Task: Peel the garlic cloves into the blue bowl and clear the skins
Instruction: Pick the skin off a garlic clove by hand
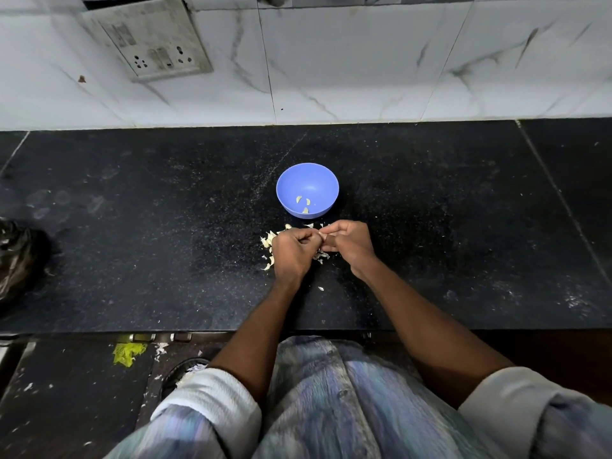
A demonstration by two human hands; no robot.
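Garlic clove: tiny, mostly hidden, pinched btwn fingertips of both hands, just in front of blue bowl. L hand curled, gripping it; R hand curled, thumb + forefinger pinching same spot. Bowl holds 3 peeled cloves. Skins scattered under/around hands on black counter.

A black speckled stone surface runs along a wall of white marble-veined tiles. A grimy socket plate sits on the wall. Below, the dark floor carries scraps and a yellow smear.
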